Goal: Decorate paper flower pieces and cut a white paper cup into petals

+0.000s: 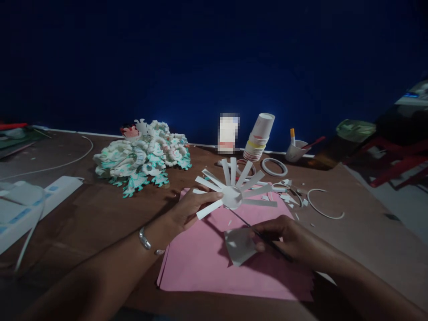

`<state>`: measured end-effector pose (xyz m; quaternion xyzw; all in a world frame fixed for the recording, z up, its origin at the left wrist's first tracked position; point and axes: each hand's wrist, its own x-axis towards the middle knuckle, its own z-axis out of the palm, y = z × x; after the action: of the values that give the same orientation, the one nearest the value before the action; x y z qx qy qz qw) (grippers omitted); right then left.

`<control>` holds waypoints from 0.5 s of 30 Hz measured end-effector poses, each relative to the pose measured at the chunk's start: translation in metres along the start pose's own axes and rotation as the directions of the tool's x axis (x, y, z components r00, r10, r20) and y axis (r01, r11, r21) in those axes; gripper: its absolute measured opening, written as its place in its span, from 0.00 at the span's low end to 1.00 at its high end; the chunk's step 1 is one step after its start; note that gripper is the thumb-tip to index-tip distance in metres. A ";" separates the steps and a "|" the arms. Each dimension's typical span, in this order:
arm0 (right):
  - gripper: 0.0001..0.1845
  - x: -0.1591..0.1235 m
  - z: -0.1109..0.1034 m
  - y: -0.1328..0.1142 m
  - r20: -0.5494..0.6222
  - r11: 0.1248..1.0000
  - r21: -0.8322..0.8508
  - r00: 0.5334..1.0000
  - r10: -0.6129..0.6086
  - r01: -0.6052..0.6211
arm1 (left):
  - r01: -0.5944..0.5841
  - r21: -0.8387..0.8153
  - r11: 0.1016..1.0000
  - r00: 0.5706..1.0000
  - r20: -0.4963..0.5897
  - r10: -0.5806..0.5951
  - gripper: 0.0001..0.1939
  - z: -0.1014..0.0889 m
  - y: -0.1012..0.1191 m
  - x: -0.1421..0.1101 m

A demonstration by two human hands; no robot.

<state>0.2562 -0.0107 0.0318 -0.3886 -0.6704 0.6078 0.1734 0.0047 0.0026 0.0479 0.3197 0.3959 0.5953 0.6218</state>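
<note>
My left hand [192, 207] pinches a white paper cup cut into strips [232, 198]. Its strips fan out around the round base, above a pink sheet stack [207, 263]. My right hand [282, 236] is closed on a thin dark stick [272, 244], whose narrow far end reaches the lower edge of the cup base; I cannot tell if it touches. A pale, curved piece of paper [239, 246] is also held by the right fingers, below the stick. The fingertips of the left hand are partly hidden behind the strips.
Behind left lies a heap of white and teal paper pieces [143, 156]. Stacked paper cups [259, 137], a tape roll [274, 167] and a cup with pens [297, 150] stand at the back. Paper scraps [289, 198] lie right; a power strip [40, 207] lies left.
</note>
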 end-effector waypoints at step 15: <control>0.11 -0.001 0.000 0.001 -0.026 0.996 -0.092 1.000 -0.007 0.004 | -0.156 0.407 0.900 0.945 0.325 0.017 0.28 -0.031 0.010 -0.002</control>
<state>0.2574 -0.0113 0.0311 -0.4023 -0.6963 0.5708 0.1659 -0.0267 -0.0005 0.0415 0.5562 0.3981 0.4628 0.5639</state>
